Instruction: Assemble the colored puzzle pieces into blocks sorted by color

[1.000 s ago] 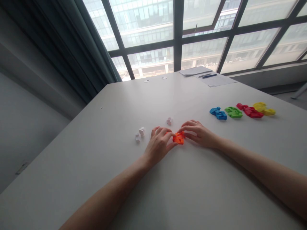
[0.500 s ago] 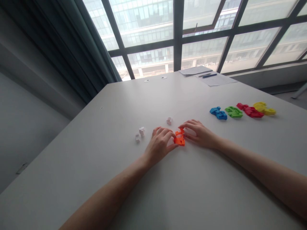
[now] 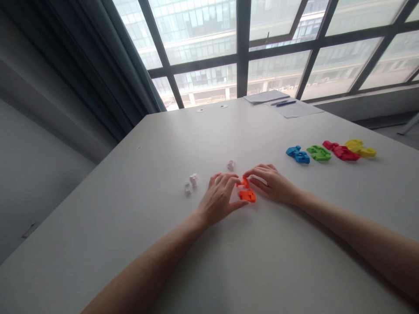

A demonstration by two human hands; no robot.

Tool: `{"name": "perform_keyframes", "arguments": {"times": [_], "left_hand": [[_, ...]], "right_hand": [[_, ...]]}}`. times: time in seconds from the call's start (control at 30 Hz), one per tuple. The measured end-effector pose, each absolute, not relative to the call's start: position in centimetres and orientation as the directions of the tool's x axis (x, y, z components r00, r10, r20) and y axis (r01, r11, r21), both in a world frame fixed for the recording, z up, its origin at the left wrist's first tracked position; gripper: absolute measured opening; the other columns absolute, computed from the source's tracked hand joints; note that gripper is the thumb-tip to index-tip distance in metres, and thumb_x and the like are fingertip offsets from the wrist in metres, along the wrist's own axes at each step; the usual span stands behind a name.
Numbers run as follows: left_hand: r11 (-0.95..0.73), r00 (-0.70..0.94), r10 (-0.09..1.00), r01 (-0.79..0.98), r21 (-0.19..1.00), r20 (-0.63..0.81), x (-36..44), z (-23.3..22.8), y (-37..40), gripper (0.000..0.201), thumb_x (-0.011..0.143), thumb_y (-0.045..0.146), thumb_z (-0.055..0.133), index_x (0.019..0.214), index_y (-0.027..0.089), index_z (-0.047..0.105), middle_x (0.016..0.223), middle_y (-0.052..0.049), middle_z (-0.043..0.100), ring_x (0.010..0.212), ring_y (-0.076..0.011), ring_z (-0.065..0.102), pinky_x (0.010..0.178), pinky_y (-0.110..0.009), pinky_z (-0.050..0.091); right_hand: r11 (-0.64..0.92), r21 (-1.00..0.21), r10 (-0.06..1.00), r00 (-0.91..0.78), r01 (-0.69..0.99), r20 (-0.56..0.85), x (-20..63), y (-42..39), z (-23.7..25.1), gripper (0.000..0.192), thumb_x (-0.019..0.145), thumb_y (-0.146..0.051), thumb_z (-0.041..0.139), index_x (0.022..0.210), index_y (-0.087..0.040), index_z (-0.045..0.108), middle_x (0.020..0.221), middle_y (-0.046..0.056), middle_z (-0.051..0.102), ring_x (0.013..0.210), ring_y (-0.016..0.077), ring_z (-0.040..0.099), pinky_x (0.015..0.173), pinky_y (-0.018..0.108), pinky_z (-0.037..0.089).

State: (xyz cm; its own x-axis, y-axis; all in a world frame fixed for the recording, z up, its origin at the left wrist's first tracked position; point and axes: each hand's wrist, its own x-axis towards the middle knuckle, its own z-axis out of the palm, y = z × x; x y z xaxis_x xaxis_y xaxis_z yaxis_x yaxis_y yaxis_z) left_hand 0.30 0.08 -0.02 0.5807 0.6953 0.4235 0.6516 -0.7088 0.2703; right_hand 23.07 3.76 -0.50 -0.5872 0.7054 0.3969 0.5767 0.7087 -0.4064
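Note:
Two orange plastic pieces are between my hands on the white table. The nearer, blocky orange piece lies by the thumb of my left hand. My left fingers curl over the left end of the farther, smaller orange piece, with the thumb spread well away from them. From the other side, my right hand has its index finger and thumb at the right edge of that farther piece, in a loose pinch. The exact contact of the fingertips is partly hidden.
Small white pieces lie left of my hands, and another white piece sits beyond them. To the right are blue, green, red and yellow plastic parts. Papers and a pen rest by the window.
The orange pieces now show a clear gap between them, and the nearer one has shifted slightly right and turned. My left thumb has spread farther from the fingers. The right hand has barely moved.

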Motion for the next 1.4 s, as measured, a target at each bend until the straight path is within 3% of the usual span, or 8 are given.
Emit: {"name": "perform_keyframes", "arguments": {"times": [0.2,0.47,0.63,0.8,0.93,1.07,1.23,1.4], "left_hand": [[-0.636,0.512,0.761,0.710,0.303,0.399,0.41,-0.20,0.12,0.022,0.094,0.017,0.048,0.115,0.020,0.051,0.115,-0.006,0.066,0.116,-0.0195,0.055,0.109,-0.042,0.029],[-0.647,0.500,0.748,0.696,0.312,0.436,0.31,-0.11,0.26,0.004,0.091,0.020,0.059,0.095,0.022,0.059,0.094,0.001,0.070,0.103,-0.0170,0.060,0.107,-0.041,0.030],[-0.638,0.471,0.753,0.693,0.334,0.460,0.30,-0.27,0.31,0.004,0.089,0.021,0.063,0.091,0.021,0.060,0.090,0.001,0.070,0.100,-0.0165,0.062,0.108,-0.041,0.029],[-0.660,0.490,0.735,0.676,0.329,0.468,0.24,-0.26,0.37,0.003,0.089,0.021,0.062,0.092,0.022,0.061,0.092,0.000,0.071,0.103,-0.0166,0.061,0.109,-0.041,0.029],[-0.654,0.488,0.737,0.687,0.316,0.467,0.22,-0.19,0.36,0.002,0.091,0.023,0.060,0.092,0.022,0.061,0.095,0.000,0.070,0.103,-0.0167,0.061,0.110,-0.042,0.029],[-0.616,0.452,0.762,0.725,0.307,0.463,0.32,-0.20,0.27,0.007,0.091,0.024,0.057,0.098,0.022,0.058,0.113,-0.005,0.066,0.111,-0.0184,0.059,0.109,-0.043,0.031],[-0.612,0.488,0.781,0.724,0.318,0.391,0.40,-0.23,0.17,0.019,0.089,0.014,0.054,0.106,0.021,0.052,0.135,-0.008,0.056,0.132,-0.0187,0.046,0.114,-0.044,0.024],[-0.608,0.496,0.787,0.724,0.326,0.366,0.33,-0.38,0.28,0.020,0.091,0.012,0.049,0.107,0.022,0.053,0.122,-0.004,0.065,0.131,-0.0182,0.047,0.114,-0.045,0.024]], "right_hand": [[0.725,-0.408,0.689,-0.602,0.556,0.403,23.23,3.74,-0.50,0.018,0.096,-0.032,0.046,0.105,-0.023,0.060,0.110,0.006,0.068,0.106,0.0206,0.058,0.092,0.037,0.036],[0.774,-0.385,0.633,-0.644,0.503,0.430,23.29,3.51,-0.04,0.021,0.097,-0.032,0.045,0.102,-0.024,0.064,0.106,0.008,0.067,0.103,0.0206,0.057,0.089,0.038,0.036],[0.775,-0.349,0.631,-0.669,0.527,0.392,23.37,3.54,-0.06,0.027,0.098,-0.034,0.044,0.113,-0.027,0.066,0.107,0.008,0.065,0.103,0.0211,0.055,0.090,0.039,0.036],[0.724,-0.332,0.689,-0.650,0.604,0.320,23.23,3.61,-0.31,0.034,0.098,-0.040,0.040,0.125,-0.033,0.061,0.120,0.009,0.061,0.111,0.0251,0.051,0.094,0.044,0.035],[0.735,-0.357,0.678,-0.625,0.576,0.387,23.34,3.57,-0.15,0.034,0.098,-0.040,0.039,0.118,-0.028,0.064,0.118,0.010,0.063,0.111,0.0244,0.052,0.095,0.044,0.035],[0.784,-0.349,0.621,-0.635,0.514,0.460,23.54,3.42,0.29,0.030,0.098,-0.036,0.041,0.102,-0.026,0.069,0.105,0.008,0.068,0.102,0.0219,0.056,0.091,0.041,0.036],[0.811,-0.301,0.585,-0.682,0.502,0.440,23.51,3.33,0.46,0.028,0.098,-0.035,0.044,0.106,-0.027,0.069,0.102,0.007,0.068,0.100,0.0213,0.056,0.089,0.039,0.034],[0.782,-0.283,0.622,-0.667,0.555,0.411,23.42,3.34,0.26,0.032,0.098,-0.037,0.042,0.121,-0.028,0.063,0.109,0.008,0.066,0.103,0.0223,0.054,0.090,0.040,0.034]]}}
